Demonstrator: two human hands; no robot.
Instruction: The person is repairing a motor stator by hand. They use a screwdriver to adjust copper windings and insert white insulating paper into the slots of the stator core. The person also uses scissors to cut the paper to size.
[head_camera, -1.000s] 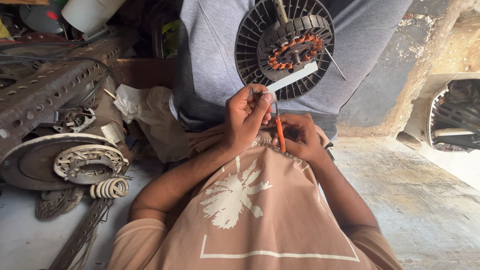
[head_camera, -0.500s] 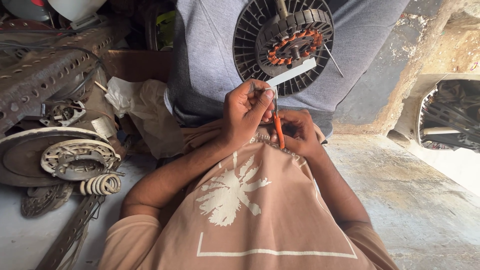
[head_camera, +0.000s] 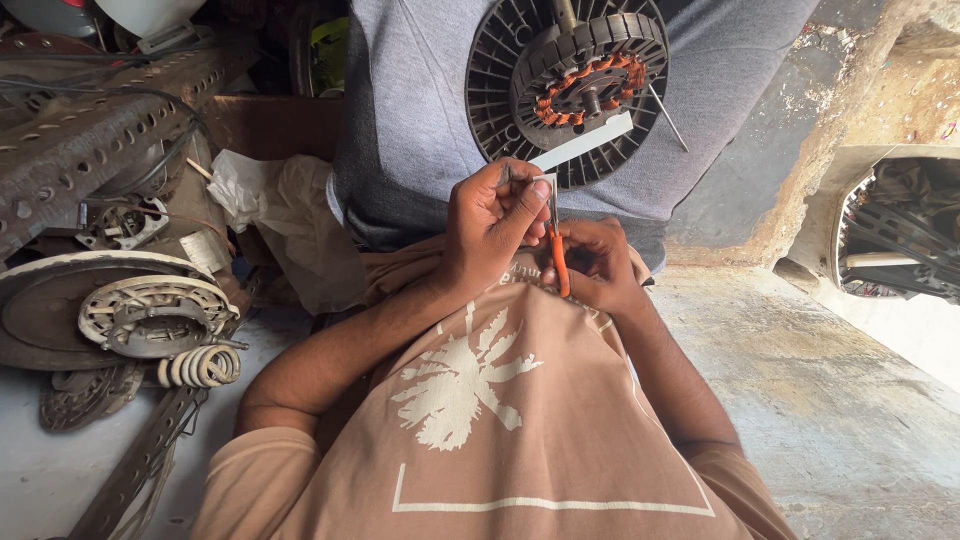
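My left hand (head_camera: 492, 225) pinches a small thin grey piece between thumb and fingers, just below a black fan motor housing (head_camera: 500, 90). My right hand (head_camera: 600, 268) grips an orange-handled cutting tool (head_camera: 558, 262) whose metal tips point up against the left fingers. The housing rests on grey cloth (head_camera: 420, 120) and holds a stator with copper-orange windings (head_camera: 585, 85). A white paper strip (head_camera: 585, 142) lies across the lower part of the stator. A thin metal rod (head_camera: 668, 118) sticks out at the housing's right side.
At left lie a round metal motor cover (head_camera: 40, 310), a bare stator ring (head_camera: 150, 315), a coiled white spring (head_camera: 200, 366), perforated metal bars (head_camera: 90, 130) and crumpled white plastic (head_camera: 270, 200). A rough concrete floor (head_camera: 830, 400) spreads right; another dark fan part (head_camera: 900, 240) sits far right.
Both hands stay together at the tool and barely shift. The view has drifted slightly, so the motor housing sits a little higher and more to the right in the frame.
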